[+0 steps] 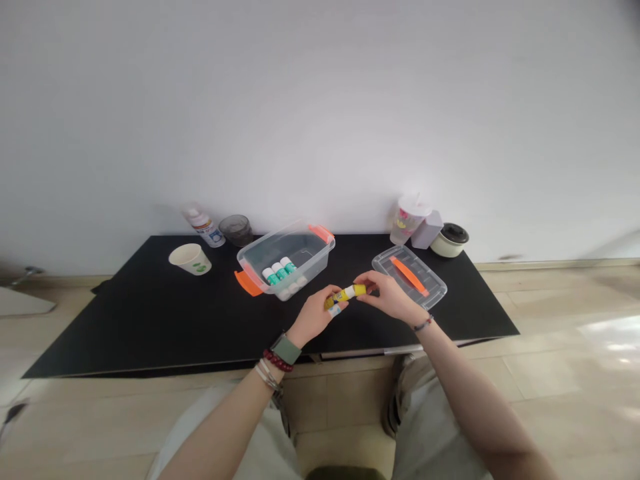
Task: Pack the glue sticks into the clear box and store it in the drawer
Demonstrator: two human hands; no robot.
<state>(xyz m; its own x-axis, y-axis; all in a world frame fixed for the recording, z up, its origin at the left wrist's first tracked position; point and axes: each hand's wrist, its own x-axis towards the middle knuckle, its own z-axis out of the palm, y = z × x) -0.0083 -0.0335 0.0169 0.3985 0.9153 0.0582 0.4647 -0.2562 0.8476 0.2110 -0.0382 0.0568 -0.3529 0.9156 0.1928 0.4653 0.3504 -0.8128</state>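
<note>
My left hand [316, 313] is closed around the body of a yellow glue stick [342, 295], held above the black table's front half. My right hand [385, 295] pinches the yellow cap end, and a white band shows between the two yellow parts. A small white-and-blue patch [335, 311] is at my left fingers; I cannot make out what it is. Just behind my left hand stands an open clear plastic box [315, 269] with orange latches. Several green-and-white glue sticks [282, 267] lie side by side in its near left part.
The box's clear lid [434, 285] with an orange handle lies right of my right hand. Farther left are a paper cup [187, 260], a spray can [204, 227] and a dark glass [237, 231]. A lidded tumbler [407, 220], a grey block and a cream pot [449, 244] stand back right.
</note>
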